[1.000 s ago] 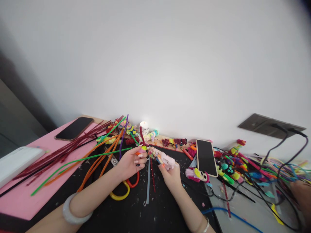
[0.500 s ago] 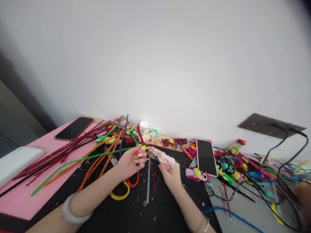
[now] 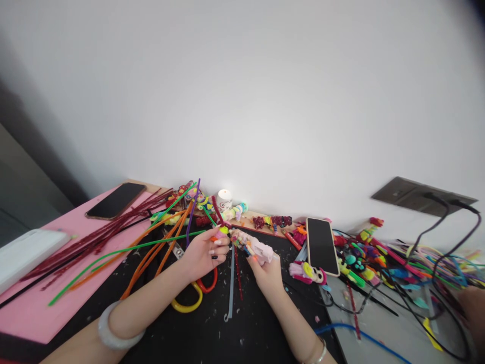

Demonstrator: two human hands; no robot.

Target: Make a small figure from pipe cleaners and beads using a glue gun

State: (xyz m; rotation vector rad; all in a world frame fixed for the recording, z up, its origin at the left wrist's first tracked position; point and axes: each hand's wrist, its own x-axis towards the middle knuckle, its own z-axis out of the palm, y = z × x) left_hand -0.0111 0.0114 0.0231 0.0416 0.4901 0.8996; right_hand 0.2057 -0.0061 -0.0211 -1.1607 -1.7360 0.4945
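My left hand [image 3: 206, 251] pinches a small pipe-cleaner figure [image 3: 223, 231] in bright yellow, pink and orange. A dark red pipe cleaner [image 3: 217, 210] sticks up from it. In my right hand [image 3: 267, 273] is a pale pink glue gun [image 3: 258, 247], its front covered in small coloured bits. The gun's nozzle points left and meets or nearly meets the figure; I cannot tell which. Below the hands lie a translucent glue stick [image 3: 231, 288] and a red glitter pipe cleaner [image 3: 238, 275]. Scissors [image 3: 187, 302] with yellow and red handles rest partly under my left forearm.
Dark red pipe cleaners [image 3: 102, 240] and a phone [image 3: 115, 200] lie on pink board at left. A white roll [image 3: 224, 198] stands by the wall. Another phone [image 3: 323, 247], finished figures and black cables [image 3: 435, 263] are at right. Another person's hand [image 3: 472, 308] shows at the right edge.
The dark red pipe cleaner on the figure has tipped slightly to the left. Both my hands stay in nearly the same place.
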